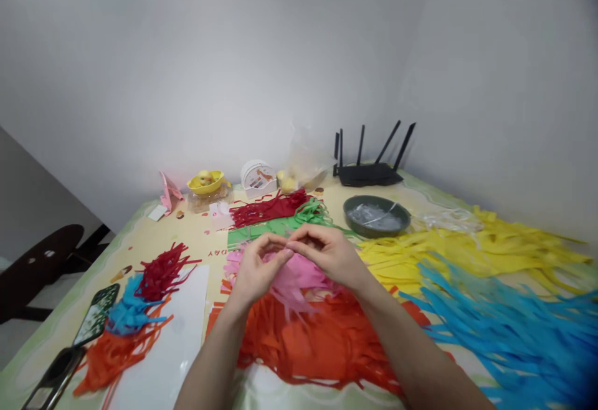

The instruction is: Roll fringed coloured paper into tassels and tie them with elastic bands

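Note:
My left hand (261,263) and my right hand (324,248) meet at their fingertips in the middle of the head view. Both are closed in a pinch on a pink fringed piece (299,279), whose strips hang blurred below my fingers. The exact grip point is hidden by the fingers. Beneath my wrists lies a wide orange fringed sheet (317,338). Just beyond my hands are a green fringed sheet (308,214) and a dark red fringed sheet (268,209).
To the right lie yellow fringe (434,251) and blue fringe (514,316). A dark bowl (376,230) holds clear plastic-looking pieces. Behind stands a black router (369,174). At left are small red, blue and orange tassels (126,313), a white board (172,335) and a phone (97,314).

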